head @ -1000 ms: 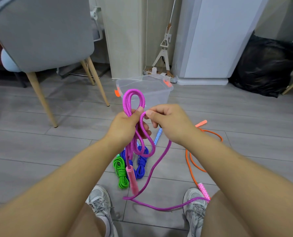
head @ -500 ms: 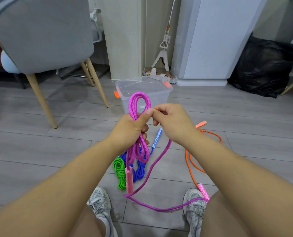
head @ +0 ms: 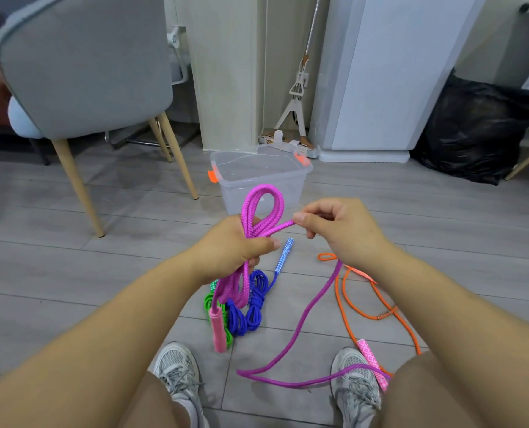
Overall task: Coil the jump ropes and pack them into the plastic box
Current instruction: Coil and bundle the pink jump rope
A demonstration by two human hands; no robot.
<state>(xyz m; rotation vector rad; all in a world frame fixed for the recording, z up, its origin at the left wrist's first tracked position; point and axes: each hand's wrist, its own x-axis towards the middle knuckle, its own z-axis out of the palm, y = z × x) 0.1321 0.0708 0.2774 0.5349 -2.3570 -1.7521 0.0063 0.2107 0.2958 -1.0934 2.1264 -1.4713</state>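
The plastic box [head: 235, 193] stands on the floor [head: 71, 273] at mid-scene, with a chair [head: 80, 66] far left of it and a mop [head: 297, 97], a tall cabinet [head: 380, 72] and a bag [head: 473, 128] behind it to the right. Nearer than the box, the left hand [head: 232, 248] and right hand [head: 343, 230] hold the held jump rope [head: 250, 223], whose tail trails across the right shoe [head: 355, 390]. Below the left hand lie the left coiled jump rope [head: 209, 301] and the right coiled jump rope [head: 250, 310], touching, with the loose jump rope [head: 372, 316] on the floor to their right.

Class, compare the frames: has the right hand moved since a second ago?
Yes. The right hand, pinching the purple rope, shifted rightward: fingertips were below the middle of the plastic box, now near its right edge.
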